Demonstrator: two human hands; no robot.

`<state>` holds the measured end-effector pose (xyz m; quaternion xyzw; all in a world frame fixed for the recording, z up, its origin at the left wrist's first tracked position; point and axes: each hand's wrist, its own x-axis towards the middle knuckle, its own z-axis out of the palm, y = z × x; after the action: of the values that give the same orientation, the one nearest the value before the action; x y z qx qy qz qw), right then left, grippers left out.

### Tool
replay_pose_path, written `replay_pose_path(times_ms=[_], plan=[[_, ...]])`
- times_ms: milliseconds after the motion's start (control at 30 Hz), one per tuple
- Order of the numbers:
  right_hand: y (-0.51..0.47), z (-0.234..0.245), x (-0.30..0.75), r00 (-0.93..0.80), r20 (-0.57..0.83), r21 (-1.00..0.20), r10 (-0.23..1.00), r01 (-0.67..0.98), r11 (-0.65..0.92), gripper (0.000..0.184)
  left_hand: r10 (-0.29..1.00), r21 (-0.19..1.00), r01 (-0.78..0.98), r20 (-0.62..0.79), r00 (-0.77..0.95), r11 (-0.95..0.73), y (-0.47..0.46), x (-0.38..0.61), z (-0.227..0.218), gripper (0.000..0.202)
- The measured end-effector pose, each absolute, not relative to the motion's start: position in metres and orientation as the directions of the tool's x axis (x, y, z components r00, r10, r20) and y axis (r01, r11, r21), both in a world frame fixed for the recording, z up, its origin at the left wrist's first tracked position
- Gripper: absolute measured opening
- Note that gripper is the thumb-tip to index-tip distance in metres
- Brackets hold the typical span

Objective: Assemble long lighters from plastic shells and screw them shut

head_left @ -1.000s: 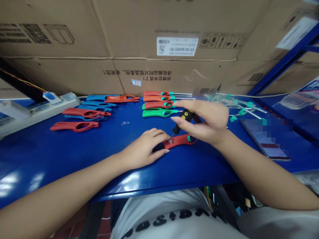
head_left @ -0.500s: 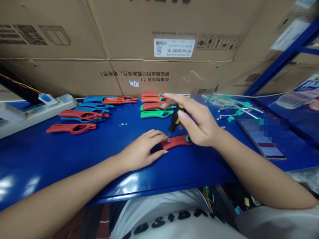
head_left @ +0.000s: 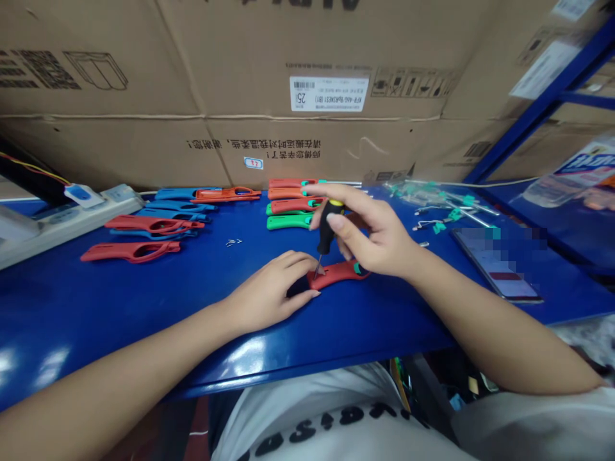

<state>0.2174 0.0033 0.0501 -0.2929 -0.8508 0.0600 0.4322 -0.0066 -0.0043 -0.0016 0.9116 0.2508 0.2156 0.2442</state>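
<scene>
A red plastic handle [head_left: 339, 274] with a teal button lies on the blue table [head_left: 144, 307] in front of me. My left hand [head_left: 271, 291] rests on the table with its fingers curled over the handle's left end, holding it down. My right hand [head_left: 372, 234] pinches a small screwdriver [head_left: 325, 234] with a black and yellow grip. The screwdriver stands nearly upright, its tip on the left end of the red handle.
Finished red and green handles [head_left: 293, 211] lie behind. Red and blue shell halves [head_left: 144, 234] lie at the left, small screws [head_left: 234, 242] in the middle. Metal rods with teal parts [head_left: 442, 205] and a phone [head_left: 494, 262] lie right. Cardboard boxes [head_left: 288, 96] stand behind, a power strip [head_left: 62, 211] far left.
My right hand has turned the screwdriver from a slant to nearly upright and shifted slightly left. The left hand has kept its place on the red handle.
</scene>
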Motion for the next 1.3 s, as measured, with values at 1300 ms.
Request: replay_pose_path(times_ms=[1300], plan=[[-0.004, 0.063, 0.214, -0.423, 0.790, -0.235, 0.444, 0.459, 0.857, 0.025, 0.598, 0.568, 0.383, 0.255, 0.760, -0.729, -0.006, -0.005, -0.003, 0.028]])
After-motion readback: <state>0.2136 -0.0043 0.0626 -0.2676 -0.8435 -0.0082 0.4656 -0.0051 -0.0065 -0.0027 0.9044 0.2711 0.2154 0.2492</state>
